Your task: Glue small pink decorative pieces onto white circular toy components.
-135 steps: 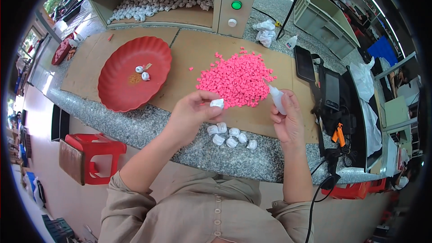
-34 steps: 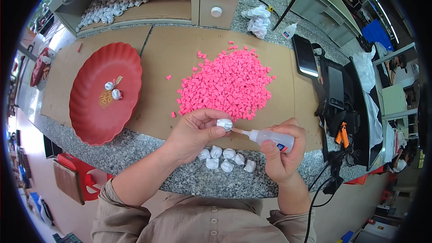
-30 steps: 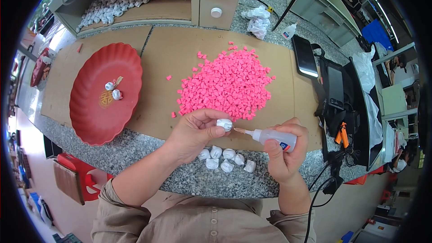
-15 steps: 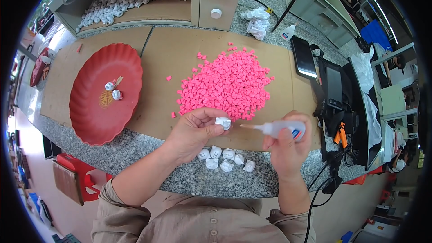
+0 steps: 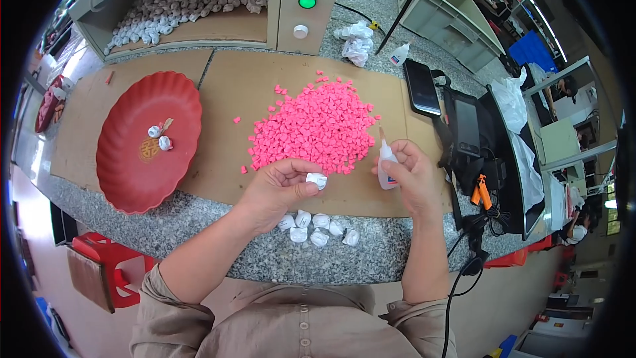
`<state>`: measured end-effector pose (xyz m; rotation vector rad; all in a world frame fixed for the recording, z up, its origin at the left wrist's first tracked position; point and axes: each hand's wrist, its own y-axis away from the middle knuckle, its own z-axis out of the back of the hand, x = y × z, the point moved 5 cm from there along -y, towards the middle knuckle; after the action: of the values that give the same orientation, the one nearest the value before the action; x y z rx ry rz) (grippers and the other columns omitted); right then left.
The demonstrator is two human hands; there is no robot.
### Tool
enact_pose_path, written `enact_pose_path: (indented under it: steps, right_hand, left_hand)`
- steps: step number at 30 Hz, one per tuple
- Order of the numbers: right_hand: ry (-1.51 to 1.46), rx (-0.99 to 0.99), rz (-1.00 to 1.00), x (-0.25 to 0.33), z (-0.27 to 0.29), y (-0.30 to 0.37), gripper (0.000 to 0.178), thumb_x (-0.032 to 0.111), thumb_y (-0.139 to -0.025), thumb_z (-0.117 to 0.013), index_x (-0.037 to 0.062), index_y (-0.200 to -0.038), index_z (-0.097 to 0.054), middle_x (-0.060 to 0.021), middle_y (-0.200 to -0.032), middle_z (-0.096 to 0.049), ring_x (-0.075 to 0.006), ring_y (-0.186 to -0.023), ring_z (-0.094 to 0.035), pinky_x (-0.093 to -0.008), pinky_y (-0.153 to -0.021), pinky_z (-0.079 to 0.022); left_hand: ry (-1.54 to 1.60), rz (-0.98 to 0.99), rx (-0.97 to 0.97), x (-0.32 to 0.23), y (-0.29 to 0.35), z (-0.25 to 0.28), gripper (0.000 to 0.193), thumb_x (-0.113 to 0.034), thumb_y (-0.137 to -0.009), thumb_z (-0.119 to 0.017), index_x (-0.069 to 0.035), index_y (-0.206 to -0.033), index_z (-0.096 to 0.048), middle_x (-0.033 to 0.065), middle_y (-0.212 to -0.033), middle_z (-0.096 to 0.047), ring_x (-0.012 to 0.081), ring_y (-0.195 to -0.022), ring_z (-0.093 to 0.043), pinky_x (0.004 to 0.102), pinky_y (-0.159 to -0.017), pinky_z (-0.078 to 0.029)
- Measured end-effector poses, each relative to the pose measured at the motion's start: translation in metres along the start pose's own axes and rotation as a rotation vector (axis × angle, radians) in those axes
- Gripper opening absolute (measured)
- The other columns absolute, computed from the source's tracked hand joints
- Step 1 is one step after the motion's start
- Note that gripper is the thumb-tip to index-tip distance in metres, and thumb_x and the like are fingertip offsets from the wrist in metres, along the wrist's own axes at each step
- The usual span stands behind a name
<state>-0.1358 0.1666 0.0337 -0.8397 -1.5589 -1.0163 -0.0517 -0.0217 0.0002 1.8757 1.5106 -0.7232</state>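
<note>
Between thumb and fingers, my left hand [image 5: 278, 189] pinches a small white lump [image 5: 317, 180] that looks wrapped or moulded. My right hand [image 5: 412, 176] grips a small translucent glue bottle [image 5: 387, 164], held upright with its thin brownish nozzle pointing up. The bottle stands apart from the white lump. Just beyond both hands spreads a heap of small bright pink pieces [image 5: 315, 126] on a cardboard sheet [image 5: 232, 93]. Several similar white lumps [image 5: 319, 237] lie near my left wrist on the speckled stone tabletop.
At left, a red scalloped dish [image 5: 126, 172] holds two white lumps. Behind it, a metal box [image 5: 285, 33] with lit buttons has a bay full of brownish and white lumps. To the right lie a phone [image 5: 422, 86], a second glue bottle [image 5: 399, 54] and a black bag [image 5: 503, 159] with cables.
The glue bottle has turned from lying sideways, nozzle toward the white lump, to upright and farther from it. My left hand keeps its pinch. The whole view has shifted slightly.
</note>
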Motion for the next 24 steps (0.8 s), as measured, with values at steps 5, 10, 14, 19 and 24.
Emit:
enact_pose_path:
  steps: [5,10,14,19,24]
  right_hand:
    - [0.626,0.005,0.315,-0.004,-0.013,0.001,0.015,0.005,-0.07,-0.062,0.0034,-0.084,-0.058,-0.0037,-0.073,-0.057,-0.0136,-0.066,-0.055,-0.0238,-0.059,-0.043]
    - [0.847,0.035,0.392,-0.007,-0.029,0.001,0.01,0.01,-0.067,-0.064,0.0043,-0.075,-0.062,-0.0063,-0.071,-0.056,-0.0202,-0.064,-0.056,-0.0278,-0.058,-0.043]
    - [0.946,0.001,0.37,-0.006,-0.031,-0.001,0.011,0.011,-0.067,-0.065,0.0048,-0.075,-0.062,-0.0064,-0.072,-0.056,-0.0218,-0.065,-0.056,-0.0287,-0.058,-0.043]
    - [0.346,0.097,0.232,-0.011,-0.024,-0.001,0.007,0.004,-0.072,-0.06,0.0008,-0.078,-0.056,-0.0048,-0.075,-0.057,-0.0134,-0.063,-0.054,-0.025,-0.057,-0.043]
    - [-0.041,0.113,0.084,-0.01,-0.042,0.012,0.004,0.002,-0.077,-0.055,0.0007,-0.08,-0.054,-0.0055,-0.076,-0.056,-0.0076,-0.059,-0.051,-0.0194,-0.053,-0.041]
  left_hand:
    - [0.012,0.025,0.002,0.0,0.002,-0.002,0.021,0.003,-0.075,-0.057,-0.001,-0.096,-0.056,0.0051,-0.089,-0.058,0.0109,-0.081,-0.056,0.0246,-0.075,-0.046]
    - [0.047,0.027,0.023,0.003,0.001,-0.001,0.022,0.003,-0.075,-0.058,-0.002,-0.096,-0.056,0.0052,-0.089,-0.058,0.0108,-0.081,-0.056,0.0243,-0.074,-0.047]
    - [0.041,0.025,0.02,0.003,0.001,0.0,0.022,0.002,-0.075,-0.058,-0.002,-0.096,-0.056,0.0051,-0.089,-0.058,0.0107,-0.081,-0.056,0.0242,-0.074,-0.047]
    - [0.013,0.035,0.007,0.004,0.001,-0.001,0.022,0.002,-0.075,-0.058,-0.002,-0.096,-0.056,0.0051,-0.089,-0.058,0.0112,-0.08,-0.056,0.0242,-0.073,-0.047]
    - [-0.002,0.034,-0.004,0.006,0.0,-0.003,0.022,0.002,-0.075,-0.057,-0.001,-0.097,-0.055,0.0057,-0.09,-0.058,0.0122,-0.08,-0.057,0.0245,-0.074,-0.047]
